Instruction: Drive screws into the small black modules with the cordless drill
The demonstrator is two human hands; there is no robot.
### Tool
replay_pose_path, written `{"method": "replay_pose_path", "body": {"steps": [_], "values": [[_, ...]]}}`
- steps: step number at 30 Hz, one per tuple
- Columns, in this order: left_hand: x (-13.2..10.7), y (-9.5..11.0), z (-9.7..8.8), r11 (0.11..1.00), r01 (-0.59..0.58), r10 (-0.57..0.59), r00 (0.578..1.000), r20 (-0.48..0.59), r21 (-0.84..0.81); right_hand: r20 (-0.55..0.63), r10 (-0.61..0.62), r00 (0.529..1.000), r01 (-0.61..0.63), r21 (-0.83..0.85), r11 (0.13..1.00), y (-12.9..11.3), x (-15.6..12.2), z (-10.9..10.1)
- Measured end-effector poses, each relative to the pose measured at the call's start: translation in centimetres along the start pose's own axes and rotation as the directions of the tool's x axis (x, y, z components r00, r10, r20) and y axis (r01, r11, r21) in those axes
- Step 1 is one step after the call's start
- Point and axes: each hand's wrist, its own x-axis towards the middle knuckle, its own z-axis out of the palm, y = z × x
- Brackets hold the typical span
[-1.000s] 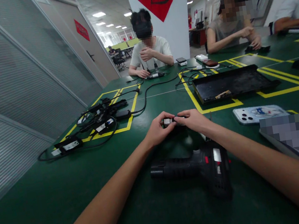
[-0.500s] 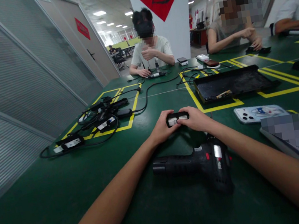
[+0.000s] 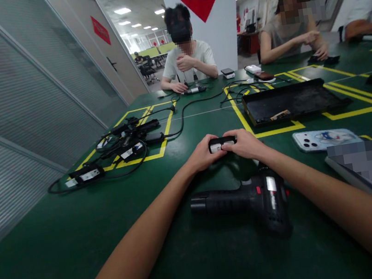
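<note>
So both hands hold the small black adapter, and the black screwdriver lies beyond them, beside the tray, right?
Not quite. In the head view the left hand and right hand do hold the adapter, but the screwdriver lies nearer the person, between the forearms, not by the tray.

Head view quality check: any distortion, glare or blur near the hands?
Head view: wide-angle stretch toward the corners; even ceiling light, faint sheen on the table; left hand, right hand and the adapter they grip are sharp, drill too; lower-right patch pixelated.
</note>
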Motion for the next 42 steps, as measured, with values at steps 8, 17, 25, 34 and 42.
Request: {"method": "replay_pose_path", "body": {"steps": [8,17,25,34,42], "values": [[0.0,-0.1,-0.4,0.999,-0.049,0.05,0.998,0.044,-0.003,0.015,-0.011,1.0,0.01,0.041,0.999,0.3,0.2,0.4],[0.0,0.2,-0.2,1.0,-0.012,0.012,1.0,0.014,-0.025,-0.013,0.0,1.0,0.001,0.034,0.999,0.3,0.2,0.2],[0.1,-0.4,0.0,0.997,-0.013,0.014,1.0,0.011,-0.073,-0.007,-0.039,0.999,0.04,0.053,0.998,1.0,0.1,0.8],[0.2,-0.2,0.3,0.995,0.007,-0.007,1.0,-0.007,-0.095,0.001,-0.055,0.998,0.055,0.006,0.998,1.1,0.2,1.0],[0.0,0.0,0.2,0.992,-0.03,0.028,1.0,-0.013,-0.121,-0.067,-0.045,0.997,0.043,-0.029,0.999,0.8,-0.3,1.0]]}}
